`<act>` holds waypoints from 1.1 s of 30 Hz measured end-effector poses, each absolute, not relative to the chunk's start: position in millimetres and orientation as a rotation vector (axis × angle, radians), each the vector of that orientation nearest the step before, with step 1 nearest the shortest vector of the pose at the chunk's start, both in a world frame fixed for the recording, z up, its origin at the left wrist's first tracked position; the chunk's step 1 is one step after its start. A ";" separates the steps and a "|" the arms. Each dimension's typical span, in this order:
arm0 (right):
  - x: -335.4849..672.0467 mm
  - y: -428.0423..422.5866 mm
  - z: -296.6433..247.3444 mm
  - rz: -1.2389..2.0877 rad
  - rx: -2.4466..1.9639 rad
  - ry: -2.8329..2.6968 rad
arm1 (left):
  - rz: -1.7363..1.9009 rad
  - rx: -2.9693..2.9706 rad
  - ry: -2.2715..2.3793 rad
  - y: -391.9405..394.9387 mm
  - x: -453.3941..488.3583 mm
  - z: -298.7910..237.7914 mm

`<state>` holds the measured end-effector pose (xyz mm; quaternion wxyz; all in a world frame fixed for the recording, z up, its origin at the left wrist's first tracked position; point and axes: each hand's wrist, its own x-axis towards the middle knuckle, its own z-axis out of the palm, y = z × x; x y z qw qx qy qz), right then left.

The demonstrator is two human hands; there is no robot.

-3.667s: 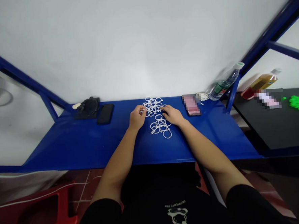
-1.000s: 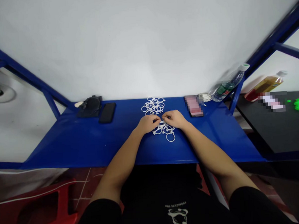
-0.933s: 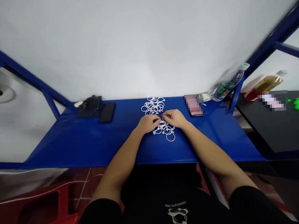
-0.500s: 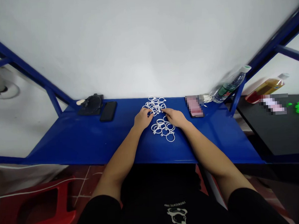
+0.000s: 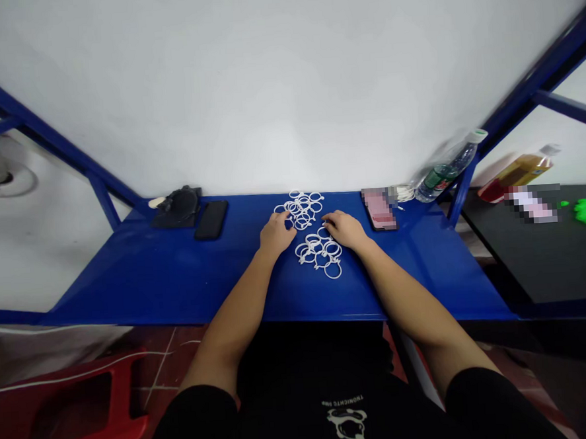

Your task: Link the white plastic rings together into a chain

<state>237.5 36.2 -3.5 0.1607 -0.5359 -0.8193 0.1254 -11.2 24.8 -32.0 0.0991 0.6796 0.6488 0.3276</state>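
Two heaps of white plastic rings lie on the blue metal table (image 5: 167, 280): a far heap (image 5: 302, 206) near the wall and a near heap (image 5: 321, 254) closer to me. My left hand (image 5: 275, 235) rests at the left edge of the far heap, its fingertips pinched on a white ring there. My right hand (image 5: 344, 229) lies between the two heaps on the right side. Its fingers are curled, and whatever they hold is too small to make out.
A black phone (image 5: 211, 219) and a dark pouch (image 5: 177, 205) lie at the back left. A pink-cased phone (image 5: 379, 209), a coiled white cable (image 5: 403, 191) and a leaning water bottle (image 5: 446, 164) are at the back right. A red stool (image 5: 76, 411) stands lower left, a black table (image 5: 537, 244) to the right.
Both hands were pinched together over the near heap, then reached out to the far heap. The right hand has since drawn back a little.
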 end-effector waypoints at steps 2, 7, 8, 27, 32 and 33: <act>237.1 36.1 -3.4 0.353 -1.532 -2.344 | 0.946 1.987 1.927 25.0 -12.7 -31.1; 236.0 34.5 -3.2 0.387 -1.508 -2.277 | 0.961 1.898 1.879 24.4 -14.4 -24.7; 236.3 34.5 -3.6 0.413 -1.504 -2.221 | 0.973 1.878 1.856 24.2 -14.0 -23.3; 238.0 39.9 -14.6 0.542 -1.286 -1.861 | 1.511 1.255 1.356 27.0 -4.6 -11.4; 237.5 37.2 -11.6 0.633 -1.268 -1.822 | 1.578 1.273 1.399 26.2 -5.0 -11.0; 237.4 37.0 -11.2 0.639 -1.268 -1.814 | 1.585 1.287 1.413 26.0 -5.2 -10.9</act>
